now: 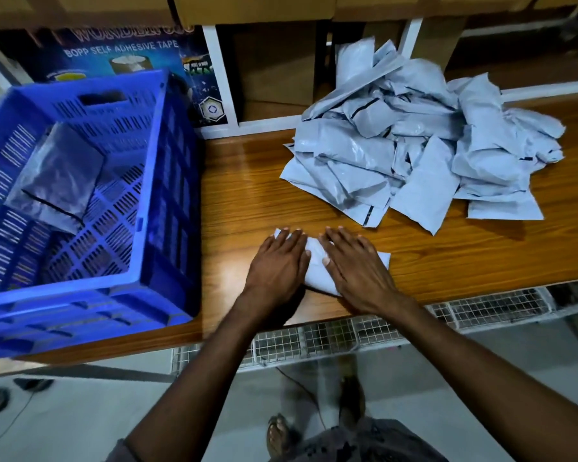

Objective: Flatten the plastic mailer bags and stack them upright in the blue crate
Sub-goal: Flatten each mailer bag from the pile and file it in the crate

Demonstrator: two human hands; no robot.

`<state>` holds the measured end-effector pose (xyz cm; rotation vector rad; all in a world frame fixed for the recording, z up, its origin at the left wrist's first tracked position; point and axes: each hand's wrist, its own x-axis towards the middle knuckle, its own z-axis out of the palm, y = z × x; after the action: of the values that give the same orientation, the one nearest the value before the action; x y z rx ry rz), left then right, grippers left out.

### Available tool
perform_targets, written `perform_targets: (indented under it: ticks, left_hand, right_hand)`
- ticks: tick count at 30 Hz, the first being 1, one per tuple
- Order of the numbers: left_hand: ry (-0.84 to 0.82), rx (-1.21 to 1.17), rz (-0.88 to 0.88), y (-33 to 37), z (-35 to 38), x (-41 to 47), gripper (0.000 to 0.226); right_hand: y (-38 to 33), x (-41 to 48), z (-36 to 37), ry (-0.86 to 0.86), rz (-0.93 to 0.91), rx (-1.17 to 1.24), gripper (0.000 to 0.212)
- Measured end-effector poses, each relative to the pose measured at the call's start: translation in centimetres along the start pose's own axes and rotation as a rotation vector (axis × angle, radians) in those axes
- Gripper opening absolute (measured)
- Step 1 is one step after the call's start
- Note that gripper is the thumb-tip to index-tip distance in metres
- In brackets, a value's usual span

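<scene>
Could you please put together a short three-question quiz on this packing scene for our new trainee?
1. True or false: the left hand and the right hand both press flat on one mailer bag on the wooden table.
2. Multiple choice: the blue crate stands A) on the table, left of the hands; B) on the table, right of the hands; C) on the floor.
3. Fill in: the pile of loose mailers lies beyond the pressed bag and to its ____.

Key: 1 true; 2 A; 3 right.
</scene>
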<state>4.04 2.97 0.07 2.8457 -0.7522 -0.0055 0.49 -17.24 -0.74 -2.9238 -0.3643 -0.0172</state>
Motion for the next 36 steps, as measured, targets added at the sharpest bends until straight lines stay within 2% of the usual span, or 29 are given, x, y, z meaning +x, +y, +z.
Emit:
perform_targets:
  ticks: [5, 12, 17, 19, 22, 25, 28, 32, 36]
  left_hand:
    - [0.061, -0.056, -0.06, -0.1, 1.3, -0.4, 0.056]
    - [-0.002, -0.048, -0.101, 0.5, 1.3, -2.2, 0.059]
    - [-0.103, -0.041, -0.119, 0.6, 0.6, -1.1, 0.062]
    - [-0.074, -0.06, -0.13, 0.6, -0.3, -1.4, 0.061]
    - [0.029, -0.111, -0.19, 0.2, -1.8, -0.1, 0.053]
    - [-0.017, -0.152, -0.132, -0.4, -3.2, 0.6, 0.025]
    - [0.143, -0.273, -0.097, -0.2, -5.4, -1.1, 0.009]
    - [0.334, -0.015, -0.044, 0.2, -7.9, -3.6, 0.006]
    - [0.538, 0.082, 0.057, -0.3, -9.1, -4.9, 0.011]
  right_hand:
    - [1.0, 1.3, 0.1, -0.012, 0.001, 0.017, 0.06]
    - [1.4, 0.8, 0.3, -0.042, -0.067, 0.027, 0.061]
    - [2.1, 1.5, -0.8, -0.137, -0.106, 0.063, 0.063]
    - [1.9, 1.0, -1.2, -0.128, -0.096, 0.074, 0.065]
    - [1.2, 0.4, -2.1, -0.062, -0.077, 0.15, 0.056]
    - [0.5, 0.4, -3.6, -0.005, -0.054, 0.222, 0.045]
    - [-0.2, 1.0, -5.5, 0.049, -0.089, 0.221, 0.039]
    - [-1.2, 1.5, -8.7, 0.239, -0.167, 0.158, 0.022]
    - [-2.6, 1.8, -10.4, 0.456, -0.331, -0.058, 0.018]
